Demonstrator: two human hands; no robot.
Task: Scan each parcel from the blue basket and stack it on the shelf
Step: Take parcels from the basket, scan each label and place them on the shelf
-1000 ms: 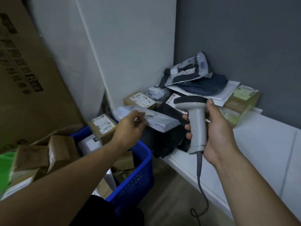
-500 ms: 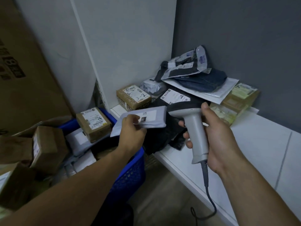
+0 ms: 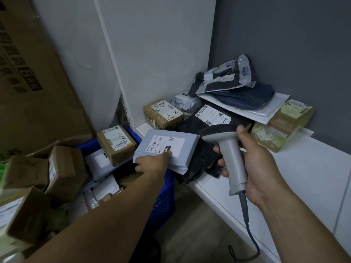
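My left hand (image 3: 152, 164) pinches the near edge of a flat grey parcel (image 3: 167, 149), label side up, above the blue basket's (image 3: 165, 194) right rim. My right hand (image 3: 252, 168) grips the handle of a grey barcode scanner (image 3: 230, 158), whose dark head points left at the parcel's label from close by. The basket holds several brown boxes and grey bags. On the white shelf (image 3: 303, 177) lies a pile of parcels: a brown box marked 3-2 (image 3: 163, 114), a black bag (image 3: 205, 133), a dark blue bag (image 3: 245, 95) and yellowish boxes (image 3: 284, 122).
Loose brown boxes (image 3: 62, 171) lie heaped at the left over the basket's edge. A large cardboard carton (image 3: 28, 82) stands at the far left. A white upright panel (image 3: 152, 54) and a grey wall (image 3: 284, 44) close the shelf corner. The scanner's cable (image 3: 248, 236) hangs down.
My left hand has turned the grey parcel so its label faces up and brought it closer to the scanner. The right hand with the scanner has barely moved.
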